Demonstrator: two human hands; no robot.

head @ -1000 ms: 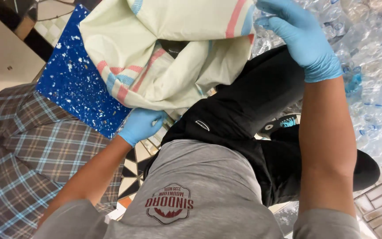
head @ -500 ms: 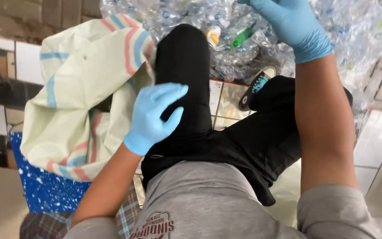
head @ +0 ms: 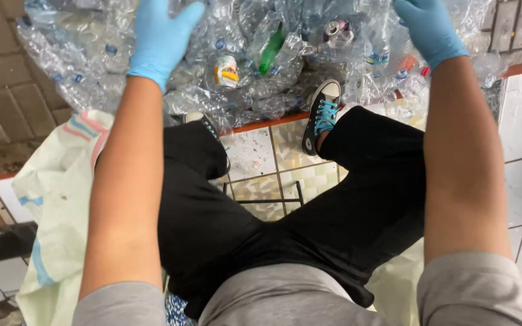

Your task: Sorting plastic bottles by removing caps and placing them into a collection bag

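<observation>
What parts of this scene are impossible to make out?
Head view only:
- Right hand: fingertips cut off by the top edge.
- Left hand: palm faces away, so any grip is hidden.
- Left shoe: mostly buried under crushed clear bottles.
- Pile's far side: beyond the frame.

Bottle pile (head: 285,66) before feet, sack (head: 55,205) left

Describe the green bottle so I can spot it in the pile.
Start at the heap of crushed clear bottles beyond the feet. Midway between the left hand and right hand lies the green bottle, slanted. It alone is solid green; its neighbours are clear.
</observation>
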